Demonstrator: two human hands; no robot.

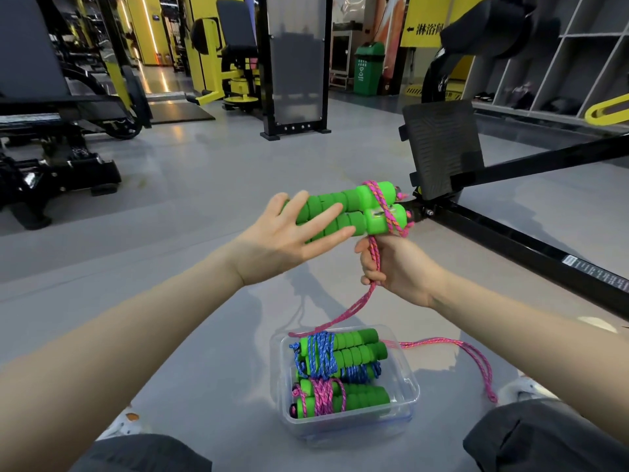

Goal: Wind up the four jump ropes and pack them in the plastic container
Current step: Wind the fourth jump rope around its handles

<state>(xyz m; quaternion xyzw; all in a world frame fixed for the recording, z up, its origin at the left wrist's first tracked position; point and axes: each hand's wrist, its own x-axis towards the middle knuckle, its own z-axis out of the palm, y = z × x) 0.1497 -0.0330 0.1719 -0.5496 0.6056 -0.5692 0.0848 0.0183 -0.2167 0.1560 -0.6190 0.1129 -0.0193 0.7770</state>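
The fingers (pixel 326 216) of the left hand (pixel 289 240) are straight and spread, laid flat against the near side of a pair of bright green ribbed foam handles (pixel 340 209) held side by side. Whether the thumb hooks behind them cannot be told. The fingers (pixel 372 279) of the right hand (pixel 405 270), at 5 o'clock of the handles' cap end, are curled tight round a pink braided cord (pixel 374 257) and grip it. From that grip the cord runs up to the caps, where only a few turns cross them. Downward it drops toward 6 o'clock and passes the far rim of a clear rectangular plastic container (pixel 410 383) on the grey floor (pixel 204 185). It then lies in a long slack loop on the floor at 3 o'clock of the container.

Inside the container, a bundle of green handles wrapped in blue cord (pixel 320 356) lies at the 12 o'clock side, and a bundle wrapped in pink cord (pixel 323 396) at 6 o'clock. More green foam and blue cord show between them, so a third bundle may lie there; I cannot tell for sure.

By my judgement the job is well past half: at least two ropes are wound and packed, and the one in hand is barely begun. What is left is to wind in its slack, secure the end and set it in the container. A black machine frame (pixel 510 233) stands at 2 o'clock of the hands.
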